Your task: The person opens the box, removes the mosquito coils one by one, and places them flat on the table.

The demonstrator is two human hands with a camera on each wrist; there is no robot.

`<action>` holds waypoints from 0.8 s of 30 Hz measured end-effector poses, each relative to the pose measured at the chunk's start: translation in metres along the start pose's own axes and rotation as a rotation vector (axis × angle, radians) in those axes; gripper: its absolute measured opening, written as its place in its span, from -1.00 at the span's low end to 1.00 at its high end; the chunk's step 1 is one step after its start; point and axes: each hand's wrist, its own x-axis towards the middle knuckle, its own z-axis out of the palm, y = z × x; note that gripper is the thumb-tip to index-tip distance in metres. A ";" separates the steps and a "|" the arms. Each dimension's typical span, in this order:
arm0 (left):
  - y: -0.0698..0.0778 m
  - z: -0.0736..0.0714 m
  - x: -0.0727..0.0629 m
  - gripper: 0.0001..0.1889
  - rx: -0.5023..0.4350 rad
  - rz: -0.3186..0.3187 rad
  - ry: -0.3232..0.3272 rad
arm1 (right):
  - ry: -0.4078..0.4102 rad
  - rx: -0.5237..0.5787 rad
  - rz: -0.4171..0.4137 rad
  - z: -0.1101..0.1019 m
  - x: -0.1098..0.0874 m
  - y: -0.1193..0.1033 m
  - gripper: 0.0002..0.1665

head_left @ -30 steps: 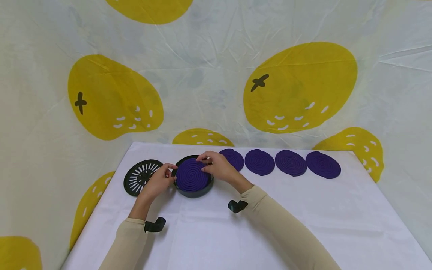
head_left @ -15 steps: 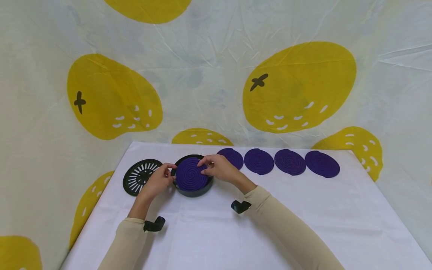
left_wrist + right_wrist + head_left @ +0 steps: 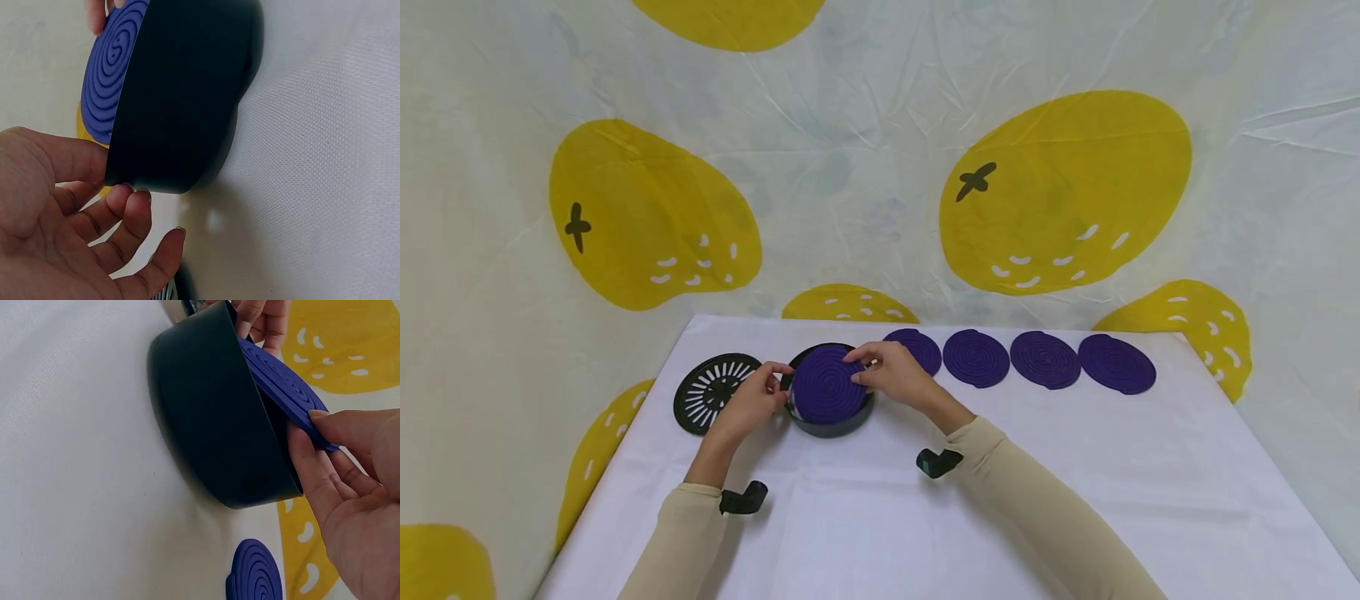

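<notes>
A round dark green tin [image 3: 829, 430] stands open at the back left of the white table. My left hand [image 3: 754, 406] pinches the tin's left rim, its other fingers curled below the rim in the left wrist view. A purple mosquito coil [image 3: 829, 385], a flat spiral disc, lies slantwise over the tin's mouth. My right hand [image 3: 897, 375] pinches its right edge between thumb and fingers. In the right wrist view the held coil [image 3: 284, 381] is raised above the rim on the right hand's side and slopes into the tin on the far side.
The slotted dark lid [image 3: 730, 367] lies left of the tin, partly behind my left hand. Several purple coils [image 3: 976, 358] lie in a row along the table's back edge, right of the tin. Behind hangs a cloth [image 3: 850, 208] with yellow fruit prints.
My right hand has shifted slightly right, and the coil in it has moved a little right, its tilt slightly changed. The left hand stays at the tin's rim.
</notes>
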 end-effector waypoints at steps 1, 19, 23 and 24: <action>0.000 0.000 0.000 -0.58 0.005 -0.003 -0.001 | 0.005 0.011 0.001 -0.001 -0.001 0.000 -0.65; 0.002 -0.001 -0.001 -0.59 -0.016 -0.004 -0.012 | 0.065 0.107 -0.017 -0.025 -0.015 0.004 -0.62; 0.002 -0.001 -0.002 -0.59 -0.024 0.008 -0.015 | 0.047 0.128 -0.005 -0.033 -0.020 0.004 -0.59; 0.002 0.000 -0.002 -0.59 -0.024 0.007 -0.014 | 0.045 0.134 -0.002 -0.034 -0.021 0.004 -0.58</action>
